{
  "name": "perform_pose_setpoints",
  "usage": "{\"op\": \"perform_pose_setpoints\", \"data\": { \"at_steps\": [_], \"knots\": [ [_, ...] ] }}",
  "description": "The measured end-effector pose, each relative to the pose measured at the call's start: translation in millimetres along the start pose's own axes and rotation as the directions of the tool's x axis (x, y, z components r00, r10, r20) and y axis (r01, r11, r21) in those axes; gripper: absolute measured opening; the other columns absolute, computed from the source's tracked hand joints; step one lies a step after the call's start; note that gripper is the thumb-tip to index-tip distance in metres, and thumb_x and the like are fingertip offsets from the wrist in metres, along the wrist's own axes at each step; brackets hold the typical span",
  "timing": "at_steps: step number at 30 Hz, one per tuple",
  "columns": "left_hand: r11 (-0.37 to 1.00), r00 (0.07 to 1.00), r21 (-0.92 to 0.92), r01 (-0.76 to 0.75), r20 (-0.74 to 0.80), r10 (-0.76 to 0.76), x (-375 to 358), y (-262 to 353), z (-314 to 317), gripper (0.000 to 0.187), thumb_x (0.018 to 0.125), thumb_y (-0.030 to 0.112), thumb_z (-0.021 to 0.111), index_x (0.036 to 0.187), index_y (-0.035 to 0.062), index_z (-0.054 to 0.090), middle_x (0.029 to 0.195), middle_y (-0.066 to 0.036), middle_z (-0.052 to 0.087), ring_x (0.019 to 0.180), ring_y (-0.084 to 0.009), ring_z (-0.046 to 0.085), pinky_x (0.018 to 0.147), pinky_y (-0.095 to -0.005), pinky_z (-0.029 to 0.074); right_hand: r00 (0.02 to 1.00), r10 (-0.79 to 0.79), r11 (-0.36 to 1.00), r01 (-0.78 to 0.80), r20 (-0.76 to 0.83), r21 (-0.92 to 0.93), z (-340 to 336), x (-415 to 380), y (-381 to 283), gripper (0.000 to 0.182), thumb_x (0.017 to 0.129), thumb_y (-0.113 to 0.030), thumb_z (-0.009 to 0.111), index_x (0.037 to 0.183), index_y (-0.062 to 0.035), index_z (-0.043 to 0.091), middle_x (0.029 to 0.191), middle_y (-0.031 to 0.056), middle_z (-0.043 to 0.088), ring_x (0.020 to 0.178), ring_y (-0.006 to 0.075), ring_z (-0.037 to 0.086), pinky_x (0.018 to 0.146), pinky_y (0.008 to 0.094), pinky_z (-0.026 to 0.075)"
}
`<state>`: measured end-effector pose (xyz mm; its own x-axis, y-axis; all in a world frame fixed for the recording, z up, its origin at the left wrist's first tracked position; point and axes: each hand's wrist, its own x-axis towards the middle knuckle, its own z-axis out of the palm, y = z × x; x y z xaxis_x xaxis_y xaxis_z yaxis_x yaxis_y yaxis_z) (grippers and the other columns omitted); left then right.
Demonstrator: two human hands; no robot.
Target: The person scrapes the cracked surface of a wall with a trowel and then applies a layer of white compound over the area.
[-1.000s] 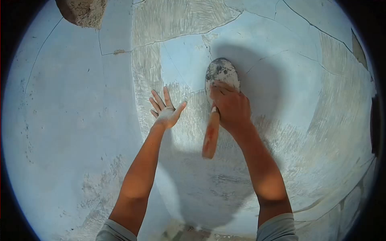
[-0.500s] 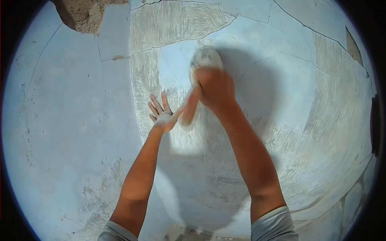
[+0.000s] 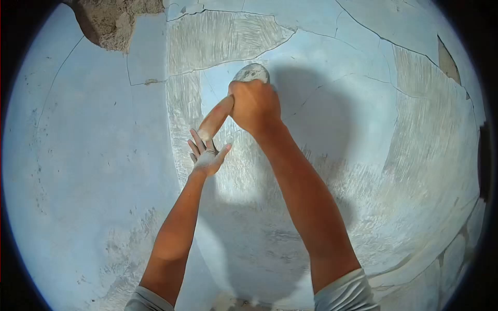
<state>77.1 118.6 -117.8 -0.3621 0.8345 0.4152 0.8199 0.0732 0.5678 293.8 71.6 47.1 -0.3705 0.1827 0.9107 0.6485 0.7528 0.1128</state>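
Note:
My right hand [image 3: 255, 108] is wrapped around a tool with a rounded, grey-smeared head [image 3: 252, 73] and a brown wood-like handle [image 3: 217, 117]. The head shows above my fist, and the handle slants out to the lower left; the middle is hidden in my grip. My left hand [image 3: 208, 158], whitened with dust on palm and fingers, is spread open below the handle. The handle's lower end overlaps its fingertips in this view. Behind both hands is a pale blue plastered surface [image 3: 321, 129] with rough, scored grey patches.
Thin cracks run across the upper part of the surface. A broken hole [image 3: 111, 23] at the upper left exposes brown rough material. Another chipped gap [image 3: 448, 62] lies at the upper right. A dark object [image 3: 485, 160] stands at the right edge.
My right hand and the tool have shifted left, and the handle has swung to a more slanted angle toward my left fingers. My left hand stays open, slightly lower and nearer the handle's end.

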Motion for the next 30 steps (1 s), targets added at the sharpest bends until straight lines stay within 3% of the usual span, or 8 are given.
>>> {"op": "perform_pose_setpoints", "data": {
  "at_steps": [8, 10, 11, 12, 20, 24, 27, 30],
  "knots": [
    [0.997, 0.997, 0.071, -0.035, 0.073, 0.029, 0, -8, 3, 0.13, 0.086, 0.092, 0.052, 0.16, 0.0357, -0.038, 0.163, -0.023, -0.048, 0.152, -0.0533, -0.035, 0.123, -0.075, 0.0, 0.953, -0.154, 0.988, 0.156, -0.261, -0.011, 28, -99, 29, 0.015, 0.079, -0.014, 0.077, 0.09, -0.0081, 0.07, 0.096, 0.014, 0.074, 0.088, 0.0342, 0.076, 0.068, 0.0466, 0.061],
    [0.997, 0.997, 0.066, -0.036, 0.071, 0.031, 6, -14, 8, 0.131, 0.087, 0.091, 0.053, 0.16, 0.0334, -0.038, 0.162, -0.024, -0.048, 0.152, -0.053, -0.036, 0.123, -0.0748, 0.001, 0.998, -0.029, 1.0, 0.029, -0.047, -0.006, 17, -47, 25, 0.013, 0.079, -0.014, 0.077, 0.088, -0.0082, 0.07, 0.097, 0.0139, 0.075, 0.088, 0.0334, 0.076, 0.068, 0.0467, 0.061],
    [1.0, 0.997, -0.006, -0.016, 0.072, 0.016, -7, -1, -2, 0.131, 0.087, 0.09, 0.054, 0.161, 0.0317, -0.038, 0.162, -0.025, -0.049, 0.152, -0.0528, -0.036, 0.124, -0.0746, 0.002, 0.966, -0.128, 0.99, 0.139, -0.224, 0.033, 21, -18, 29, 0.01, 0.079, -0.015, 0.076, 0.083, -0.0078, 0.071, 0.091, 0.0148, 0.075, 0.082, 0.0352, 0.076, 0.065, 0.048, 0.06],
    [1.0, 0.997, -0.018, -0.01, 0.075, 0.011, -8, -2, -1, 0.131, 0.087, 0.089, 0.055, 0.161, 0.0313, -0.038, 0.162, -0.024, -0.049, 0.152, -0.0531, -0.035, 0.124, -0.0746, 0.002, 0.967, -0.091, 0.996, 0.093, -0.239, -0.003, 20, 1, 14, 0.01, 0.079, -0.016, 0.076, 0.078, -0.0074, 0.071, 0.083, 0.0149, 0.075, 0.075, 0.0372, 0.075, 0.064, 0.0484, 0.06],
    [1.0, 0.999, -0.004, -0.013, 0.035, 0.013, -2, -6, 5, 0.132, 0.086, 0.091, 0.054, 0.163, 0.0298, -0.034, 0.163, -0.024, -0.047, 0.153, -0.0558, -0.033, 0.123, -0.0754, 0.006, 0.992, -0.006, 0.996, 0.017, -0.13, 0.085, 12, -87, 6, 0.005, 0.08, -0.011, 0.069, 0.079, -0.0076, 0.066, 0.088, 0.0119, 0.074, 0.082, 0.0367, 0.074, 0.067, 0.0482, 0.06],
    [0.999, 0.998, -0.014, -0.042, 0.056, 0.042, -4, -7, 1, 0.133, 0.087, 0.089, 0.054, 0.157, 0.0298, -0.043, 0.161, -0.028, -0.048, 0.149, -0.0623, -0.033, 0.126, -0.0684, 0.001, 0.988, -0.038, 0.999, 0.041, -0.15, 0.019, 11, -3, -1, 0.007, 0.081, -0.014, 0.072, 0.081, -0.0072, 0.071, 0.08, 0.0158, 0.073, 0.077, 0.0373, 0.075, 0.066, 0.0477, 0.06],
    [0.999, 0.993, -0.039, -0.001, 0.115, 0.006, -13, 2, -8, 0.133, 0.088, 0.086, 0.057, 0.158, 0.0305, -0.042, 0.162, -0.029, -0.047, 0.148, -0.0656, -0.03, 0.124, -0.0726, 0.001, 0.992, -0.027, 1.0, 0.026, -0.126, -0.009, 11, 3, -4, 0.006, 0.08, -0.013, 0.072, 0.081, -0.0072, 0.071, 0.08, 0.016, 0.073, 0.076, 0.0376, 0.074, 0.066, 0.0469, 0.06],
    [0.988, 0.997, 0.139, -0.06, 0.053, 0.053, 11, -21, 14, 0.133, 0.086, 0.089, 0.056, 0.158, 0.0339, -0.041, 0.161, -0.027, -0.048, 0.151, -0.0581, -0.033, 0.125, -0.0731, 0.003, 0.983, -0.037, 0.998, 0.047, -0.18, 0.051, 18, -60, 6, 0.005, 0.079, -0.012, 0.072, 0.079, -0.0074, 0.071, 0.081, 0.0152, 0.074, 0.073, 0.0383, 0.074, 0.066, 0.0471, 0.059]
  ]
}}
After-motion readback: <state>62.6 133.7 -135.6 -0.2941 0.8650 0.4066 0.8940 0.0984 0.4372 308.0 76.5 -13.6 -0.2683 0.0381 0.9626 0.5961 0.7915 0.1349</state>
